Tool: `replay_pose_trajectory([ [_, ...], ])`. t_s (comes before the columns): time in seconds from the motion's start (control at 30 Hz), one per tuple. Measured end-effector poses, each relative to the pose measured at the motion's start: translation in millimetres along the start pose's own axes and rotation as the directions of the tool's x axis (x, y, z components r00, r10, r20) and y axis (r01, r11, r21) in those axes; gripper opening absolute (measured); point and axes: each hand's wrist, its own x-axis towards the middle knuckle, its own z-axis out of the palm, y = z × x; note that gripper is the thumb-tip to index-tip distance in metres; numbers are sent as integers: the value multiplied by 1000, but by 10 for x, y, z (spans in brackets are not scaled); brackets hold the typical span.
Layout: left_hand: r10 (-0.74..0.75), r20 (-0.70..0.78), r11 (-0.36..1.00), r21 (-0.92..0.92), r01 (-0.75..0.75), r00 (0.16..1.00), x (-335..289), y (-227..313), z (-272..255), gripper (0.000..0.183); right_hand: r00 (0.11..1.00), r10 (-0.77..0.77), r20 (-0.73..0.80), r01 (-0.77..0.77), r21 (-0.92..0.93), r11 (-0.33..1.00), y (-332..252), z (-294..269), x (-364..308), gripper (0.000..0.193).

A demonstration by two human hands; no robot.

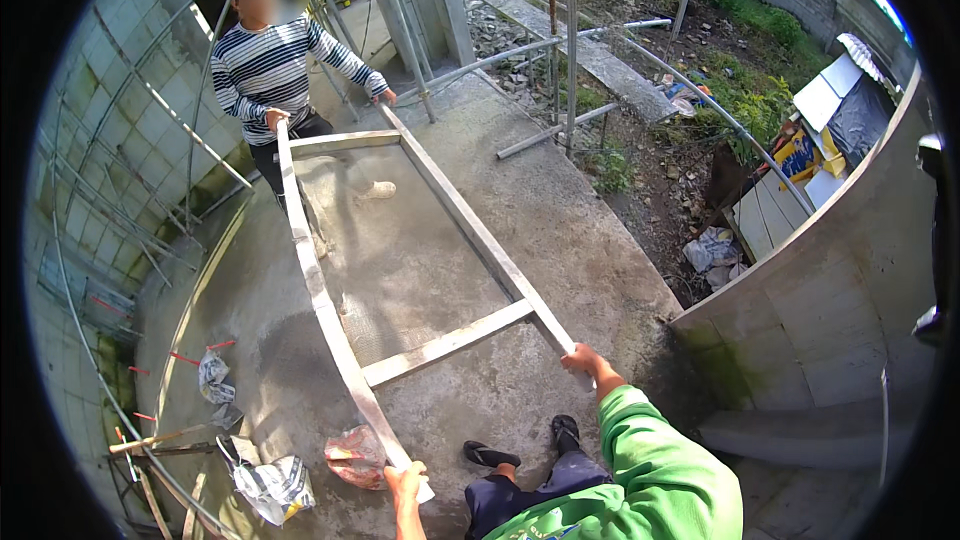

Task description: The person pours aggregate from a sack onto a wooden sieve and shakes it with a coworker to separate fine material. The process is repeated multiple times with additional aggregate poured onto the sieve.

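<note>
A long wooden frame (450,342) of two rails and two crosspieces spans the space between me and another person. Thin mesh seems to stretch between its rails, with the floor showing through. My left hand (406,485) is closed round the near end of the left rail. The near end of the right rail is in my right hand (588,364), its fingers wrapped over the wood. Opposite me, a person in a striped shirt (262,70) grips the far ends of both rails. The frame hangs above the concrete floor (560,210), tilted toward neither side that I can tell.
Bags (272,485) and a reddish sack (356,456) lie left of my feet. Metal scaffold poles (572,60) stand beyond the slab's right edge, near rubble and grass. A low curved wall (800,290) bounds the right. Rods lean against the block wall (100,110) on the left.
</note>
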Motion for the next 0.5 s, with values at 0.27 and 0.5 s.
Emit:
replay_pose_trajectory([
  [0.27, 141, -312, 875, 483, 29, 939, -86, 1215, -2869, 39, 793, 129, 596, -311, 213, 926, -938, 3897, -1407, 17],
  [0.5, -87, -380, 909, 349, 230, 921, 371, 438, -3189, 38, 814, 308, 493, -370, 31, 929, -1148, 3833, -1135, 19],
])
